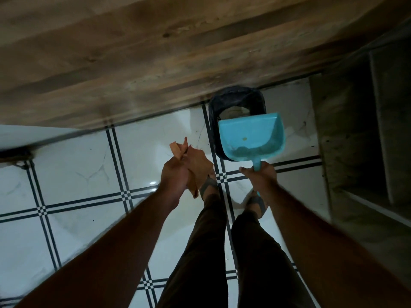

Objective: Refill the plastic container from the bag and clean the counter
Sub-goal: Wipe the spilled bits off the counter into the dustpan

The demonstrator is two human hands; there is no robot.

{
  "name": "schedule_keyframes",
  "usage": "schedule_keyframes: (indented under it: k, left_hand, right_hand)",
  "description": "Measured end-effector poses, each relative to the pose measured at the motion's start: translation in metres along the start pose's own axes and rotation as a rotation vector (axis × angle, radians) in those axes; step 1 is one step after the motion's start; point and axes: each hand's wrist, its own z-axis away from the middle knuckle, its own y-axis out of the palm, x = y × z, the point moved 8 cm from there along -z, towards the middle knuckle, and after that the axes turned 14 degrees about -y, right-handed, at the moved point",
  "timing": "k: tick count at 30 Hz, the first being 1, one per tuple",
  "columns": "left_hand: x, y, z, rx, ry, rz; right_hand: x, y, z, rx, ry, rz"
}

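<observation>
Fingers: left hand [174, 174] curled tight around an orange cloth [195, 165], its ends poking out above the knuckles | right hand [261, 174] wrapped around the handle of a blue dustpan [250, 136], pan beyond the fingers, over the black-lined bin [236, 98] | tiled floor [77, 178] below

A turquoise plastic dustpan [249, 136] is held by its short handle in the right hand [260, 176], its open mouth pointing away from the person and reaching over the near rim of a small bin lined with a black bag [214, 107]. A few pale crumbs and one yellowish speck lie in the pan. The left hand [175, 174] grips a crumpled orange-brown cloth [195, 165], level with the dustpan's handle and to its left.
</observation>
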Motion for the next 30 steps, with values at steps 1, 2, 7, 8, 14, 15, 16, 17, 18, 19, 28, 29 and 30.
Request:
schedule_keyframes:
  k: [1,2,7,8,14,15,16,17,18,19,28,29,30]
  left_hand:
    - [-0.001,0.001,-0.004,0.011,0.007,0.021]
    - [0.001,0.003,-0.012,0.037,0.016,-0.001]
    - [0.011,0.005,-0.047,0.037,-0.004,0.008]
    - [0.015,0.005,-0.053,0.046,-0.013,0.001]
    - [0.024,0.002,-0.065,0.02,0.044,-0.047]
    - [0.026,0.002,-0.066,0.033,0.054,-0.053]
    - [0.028,0.001,-0.068,0.044,0.061,-0.061]
    - [0.028,0.001,-0.067,0.057,0.071,-0.057]
    - [0.028,0.001,-0.069,0.064,0.078,-0.063]
    - [0.026,0.0,-0.068,0.059,0.085,-0.059]
    - [0.001,0.004,-0.028,0.012,-0.004,-0.039]
    - [-0.006,0.008,-0.016,-0.003,-0.036,-0.035]
    - [-0.013,0.014,-0.005,-0.003,-0.051,-0.058]
  right_hand:
    - [-0.008,0.002,-0.009,-0.018,-0.021,0.026]
    - [-0.017,0.007,-0.018,-0.021,-0.04,0.04]
    - [-0.041,0.034,-0.047,0.018,-0.118,0.083]
    - [-0.045,0.041,-0.051,0.022,-0.119,0.07]
    - [-0.08,0.072,-0.061,0.041,-0.004,-0.056]
    - [-0.082,0.076,-0.064,0.066,0.014,-0.055]
    - [-0.085,0.08,-0.067,0.093,0.033,-0.049]
    - [-0.086,0.083,-0.07,0.13,0.058,-0.038]
    - [-0.087,0.084,-0.072,0.164,0.08,-0.019]
    - [-0.086,0.084,-0.072,0.193,0.094,0.016]
    - [-0.03,0.021,-0.02,0.129,0.082,0.195]
    - [-0.014,0.008,-0.01,0.072,0.046,0.174]
    - [0.003,-0.005,-0.001,0.005,0.003,0.103]
